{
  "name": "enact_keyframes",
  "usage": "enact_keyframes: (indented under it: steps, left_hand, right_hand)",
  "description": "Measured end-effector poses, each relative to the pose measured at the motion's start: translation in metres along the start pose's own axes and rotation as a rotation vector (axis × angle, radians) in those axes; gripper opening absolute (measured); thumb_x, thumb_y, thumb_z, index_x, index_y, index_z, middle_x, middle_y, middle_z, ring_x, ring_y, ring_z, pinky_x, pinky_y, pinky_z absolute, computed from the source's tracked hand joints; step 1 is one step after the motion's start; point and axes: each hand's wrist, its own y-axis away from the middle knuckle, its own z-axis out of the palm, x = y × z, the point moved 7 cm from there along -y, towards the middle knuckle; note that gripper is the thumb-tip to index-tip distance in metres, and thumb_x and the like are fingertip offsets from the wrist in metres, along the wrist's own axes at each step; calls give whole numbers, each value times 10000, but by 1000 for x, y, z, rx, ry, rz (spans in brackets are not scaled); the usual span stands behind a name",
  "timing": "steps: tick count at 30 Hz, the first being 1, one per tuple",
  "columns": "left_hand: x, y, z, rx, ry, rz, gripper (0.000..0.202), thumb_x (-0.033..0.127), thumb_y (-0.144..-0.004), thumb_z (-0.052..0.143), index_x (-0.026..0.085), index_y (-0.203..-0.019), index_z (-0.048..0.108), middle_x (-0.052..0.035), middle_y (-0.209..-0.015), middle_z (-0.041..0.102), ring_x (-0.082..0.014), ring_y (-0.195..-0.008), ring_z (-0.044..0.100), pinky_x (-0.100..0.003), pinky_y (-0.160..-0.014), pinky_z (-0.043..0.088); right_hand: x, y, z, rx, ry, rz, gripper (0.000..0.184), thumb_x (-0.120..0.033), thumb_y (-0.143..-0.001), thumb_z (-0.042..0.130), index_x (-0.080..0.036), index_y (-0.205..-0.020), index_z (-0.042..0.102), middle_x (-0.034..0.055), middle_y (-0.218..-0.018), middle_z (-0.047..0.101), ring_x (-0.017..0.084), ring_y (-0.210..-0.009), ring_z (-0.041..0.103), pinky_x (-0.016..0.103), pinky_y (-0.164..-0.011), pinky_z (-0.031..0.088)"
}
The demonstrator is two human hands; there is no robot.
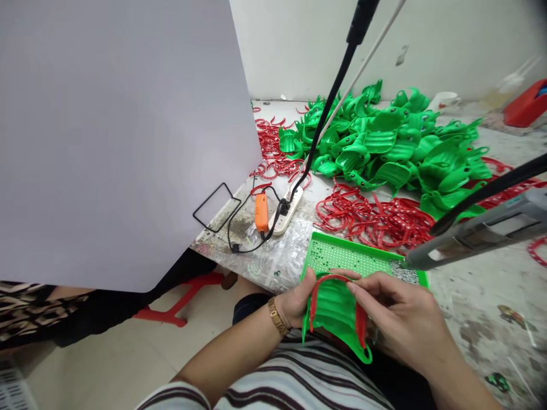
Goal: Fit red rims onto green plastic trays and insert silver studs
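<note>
My left hand [299,302] and my right hand [395,316] both grip a green plastic shell [337,310] just above my lap. A red curved strip [329,280] lies along the shell's rim, and my right fingers pinch it at the top edge. My left wrist wears a gold watch [277,316]. Right behind the shell lies a green perforated tray [342,256] on the table's near edge.
A heap of green shells [397,151] and tangles of red strips [376,219] cover the table. A white power strip [287,210] with an orange device [261,212] and black cables lies left. A grey tool [482,230] juts in at right. A large white sheet [115,136] hides the left.
</note>
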Motion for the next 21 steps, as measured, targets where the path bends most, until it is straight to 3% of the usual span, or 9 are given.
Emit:
enact_keyframes:
  steps: [6,13,15,17,19,21]
  left_hand:
    - [-3,0,-1,39,35,-28,915,772,-578,626,107,-1206,589,-185,-1169,627,-332,-1209,512,-453,-1043,362]
    - [-10,3,-5,45,56,-46,956,788,-530,647,114,-1205,586,-183,-1192,614,-337,-1219,501,-449,-1027,374]
    - [-10,4,-4,18,57,-33,917,675,-506,749,113,-1211,580,-179,-1182,620,-341,-1204,514,-443,-1018,382]
    - [-12,5,-2,5,53,-58,831,437,-484,819,113,-1209,576,-170,-1165,630,-342,-1177,536,-436,-1008,390]
    - [-14,5,-3,24,48,-98,738,234,-485,754,108,-1191,580,-164,-1142,642,-338,-1144,562,-437,-996,398]
    - [-14,6,-2,34,59,-117,679,169,-501,669,109,-1172,584,-157,-1117,652,-331,-1115,582,-444,-983,406]
  right_hand:
    - [5,2,4,-19,14,56,332,-452,-837,561,-150,-706,600,-5,-493,534,69,-382,467,171,-412,395]
    - [-1,0,2,53,121,-170,252,-351,-853,562,-160,-698,612,-25,-479,517,56,-379,453,164,-402,359]
    - [-6,0,1,94,164,-228,252,-334,-850,570,-159,-673,608,-21,-525,544,50,-427,480,158,-432,369]
    - [-6,2,4,109,194,-243,252,-328,-845,582,-155,-664,606,-20,-555,557,44,-459,493,157,-460,383]
    - [-4,3,7,98,199,-240,247,-329,-850,582,-155,-678,617,-24,-538,541,41,-448,476,166,-460,381]
    - [1,2,3,118,213,-238,222,-353,-830,613,-162,-720,643,-22,-545,541,46,-448,466,180,-453,375]
